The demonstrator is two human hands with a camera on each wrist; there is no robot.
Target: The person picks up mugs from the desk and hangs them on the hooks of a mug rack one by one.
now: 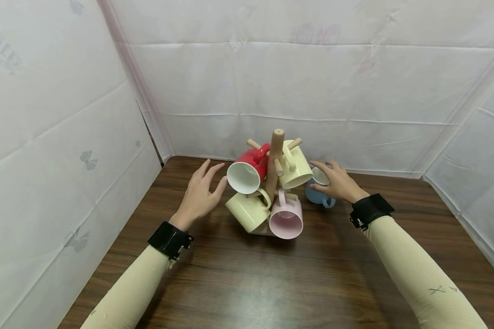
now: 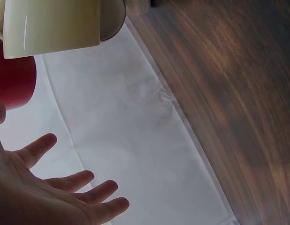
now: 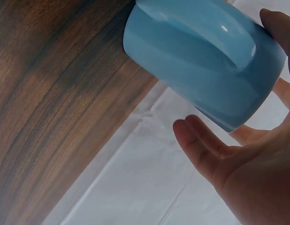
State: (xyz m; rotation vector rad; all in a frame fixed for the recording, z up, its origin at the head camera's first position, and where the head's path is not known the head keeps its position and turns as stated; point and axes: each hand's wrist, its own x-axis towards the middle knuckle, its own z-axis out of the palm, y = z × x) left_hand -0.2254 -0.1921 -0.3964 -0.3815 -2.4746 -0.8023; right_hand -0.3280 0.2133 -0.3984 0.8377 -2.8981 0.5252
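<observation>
A wooden mug tree (image 1: 277,141) holds a red mug (image 1: 253,168), a cream mug (image 1: 297,167) at upper right, another cream mug (image 1: 247,212) at lower left and a pink mug (image 1: 286,219). My left hand (image 1: 199,194) hovers left of the red mug, fingers spread and holding nothing. Behind the tree's right side, a light blue mug (image 1: 316,194) stands on the table, its handle toward me. My right hand (image 1: 337,183) is at its rim, thumb and fingers spread about it. In the right wrist view, two fingertips (image 3: 185,126) are apart from the blue mug (image 3: 201,61).
Dark wood-grain table (image 1: 247,283) lies under everything. White sheeting (image 1: 313,82) walls it at the back, and more sheeting (image 1: 57,137) stands along the left. Bare pegs (image 1: 295,143) stick out from the tree near its top.
</observation>
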